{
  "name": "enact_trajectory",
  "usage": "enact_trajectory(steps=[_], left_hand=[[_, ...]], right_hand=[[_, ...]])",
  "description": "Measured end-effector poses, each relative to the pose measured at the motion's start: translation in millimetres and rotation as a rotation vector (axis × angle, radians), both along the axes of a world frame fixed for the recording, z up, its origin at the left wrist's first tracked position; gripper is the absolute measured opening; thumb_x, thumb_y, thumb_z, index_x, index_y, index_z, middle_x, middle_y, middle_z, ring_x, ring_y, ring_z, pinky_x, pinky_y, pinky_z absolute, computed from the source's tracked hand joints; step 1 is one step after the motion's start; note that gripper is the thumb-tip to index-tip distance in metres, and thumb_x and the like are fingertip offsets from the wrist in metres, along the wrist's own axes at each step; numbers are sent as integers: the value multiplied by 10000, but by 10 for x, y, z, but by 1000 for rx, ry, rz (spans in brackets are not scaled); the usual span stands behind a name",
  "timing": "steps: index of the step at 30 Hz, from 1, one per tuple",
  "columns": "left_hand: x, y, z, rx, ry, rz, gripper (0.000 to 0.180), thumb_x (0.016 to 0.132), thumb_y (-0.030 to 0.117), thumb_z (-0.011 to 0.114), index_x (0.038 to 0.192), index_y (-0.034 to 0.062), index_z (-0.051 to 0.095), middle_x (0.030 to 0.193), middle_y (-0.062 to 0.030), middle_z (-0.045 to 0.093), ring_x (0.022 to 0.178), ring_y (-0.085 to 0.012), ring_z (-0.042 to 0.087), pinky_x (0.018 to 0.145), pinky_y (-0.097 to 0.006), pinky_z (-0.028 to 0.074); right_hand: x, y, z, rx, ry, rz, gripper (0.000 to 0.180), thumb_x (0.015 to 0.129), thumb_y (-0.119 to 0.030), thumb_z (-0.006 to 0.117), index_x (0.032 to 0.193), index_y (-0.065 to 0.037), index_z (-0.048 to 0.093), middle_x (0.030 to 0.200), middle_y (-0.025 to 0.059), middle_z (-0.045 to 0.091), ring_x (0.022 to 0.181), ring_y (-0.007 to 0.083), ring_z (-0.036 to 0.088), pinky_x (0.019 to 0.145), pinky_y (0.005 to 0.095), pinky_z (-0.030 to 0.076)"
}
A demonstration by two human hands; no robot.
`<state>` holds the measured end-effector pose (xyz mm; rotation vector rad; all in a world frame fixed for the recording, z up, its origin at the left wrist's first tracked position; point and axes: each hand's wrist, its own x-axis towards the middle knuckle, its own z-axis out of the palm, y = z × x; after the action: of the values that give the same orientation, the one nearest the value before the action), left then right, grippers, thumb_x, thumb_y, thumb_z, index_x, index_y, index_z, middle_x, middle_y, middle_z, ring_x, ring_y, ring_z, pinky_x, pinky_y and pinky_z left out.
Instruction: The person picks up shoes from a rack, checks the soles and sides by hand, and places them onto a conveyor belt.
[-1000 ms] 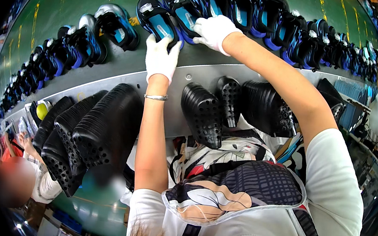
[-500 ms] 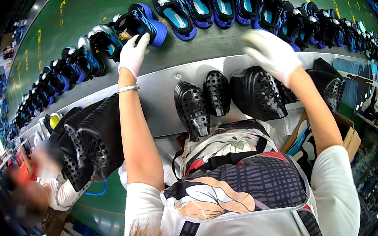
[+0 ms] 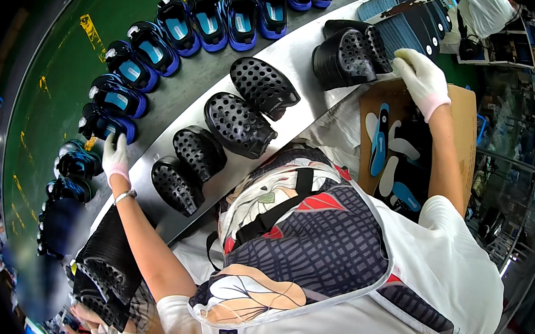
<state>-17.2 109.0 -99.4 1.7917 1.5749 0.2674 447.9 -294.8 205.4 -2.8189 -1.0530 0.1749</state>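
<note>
Reaching out on the far left, the left hand point(image 3: 115, 159) in its white glove rests flat, fingers spread, on a black-and-blue sandal point(image 3: 107, 127) at the edge of the green conveyor belt point(image 3: 63, 67); it looks pressed on rather than gripped. That sandal sits in a long curved row of blue-lined sandals point(image 3: 208, 20), all of which appear to have their insoles in already. Moving right, on the grey counter point(image 3: 292, 59) lie four perforated black clogs point(image 3: 238, 123), with no blue lining showing, so these look untreated. Further along, a stack of black clogs point(image 3: 344, 54) waits beside a fanned pile of blue insoles point(image 3: 405, 31). Over on the right, the right hand point(image 3: 420, 79), also gloved, curls loosely at the edge of that stack; whether it has hold of anything I cannot tell. Below it a cardboard box point(image 3: 461, 122) holds loose insoles point(image 3: 381, 140), blue and white. So, judging by this: many pairs lined, plenty of clogs and insoles left.
</note>
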Motion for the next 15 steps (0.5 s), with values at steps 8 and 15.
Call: enact_trajectory(steps=[8,15], left_hand=[[-115,577,485,295,-41,2,554,874,318,664,1334,52,508,1248,-130,595,1061,-221,580,922,-312,440],[-235,760,162,-92,-471,372,331,937,312,547,1069,24,644,800,-55,617,615,-132,589,549,-268,494]], right_hand=[[-56,-161,-748,36,185,176,628,733,-57,723,1310,-54,477,1286,147,491,1143,279,535,953,342,460],[9,-39,-675,-32,178,189,559,750,19,701,1265,-42,490,1201,96,530,974,206,598,833,303,498]])
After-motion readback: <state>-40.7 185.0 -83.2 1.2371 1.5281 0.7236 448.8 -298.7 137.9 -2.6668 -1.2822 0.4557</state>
